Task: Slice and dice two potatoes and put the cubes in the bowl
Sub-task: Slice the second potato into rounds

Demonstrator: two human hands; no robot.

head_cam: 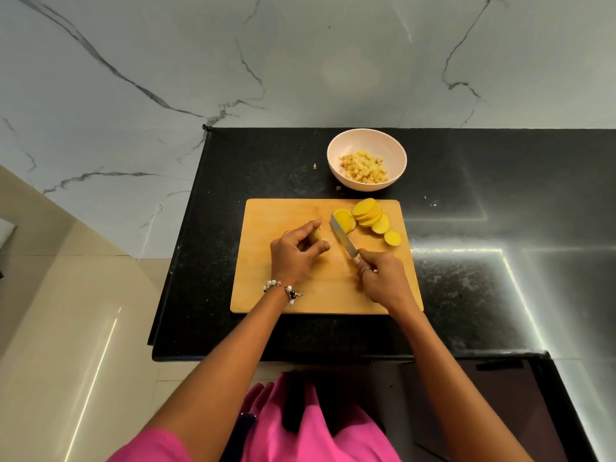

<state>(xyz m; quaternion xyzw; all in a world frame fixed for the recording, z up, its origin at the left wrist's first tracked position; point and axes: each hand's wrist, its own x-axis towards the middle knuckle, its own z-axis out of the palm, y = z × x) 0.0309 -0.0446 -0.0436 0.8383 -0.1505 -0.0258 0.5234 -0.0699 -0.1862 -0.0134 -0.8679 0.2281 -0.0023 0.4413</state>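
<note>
Cubes of diced potato fill the bottom of a pale bowl that stands on the black counter just beyond the far edge of the wooden cutting board. On the board's far right part lies a fanned row of round yellow slices, with one small end slice nearest the right edge. The uncut potato piece sits near the board's middle and is mostly hidden under the left hand; only a sliver shows between the fingers, so its size is hard to make out. That hand's fingers are curled, thumb and fingertips pinching the piece from both sides. The right hand, toward the board's near right, wraps its fingers round the knife handle, which is almost wholly covered; the blade points away toward the slices, just right of the held piece. A tiny scrap lies on the counter beyond the board, left of the bowl.
</note>
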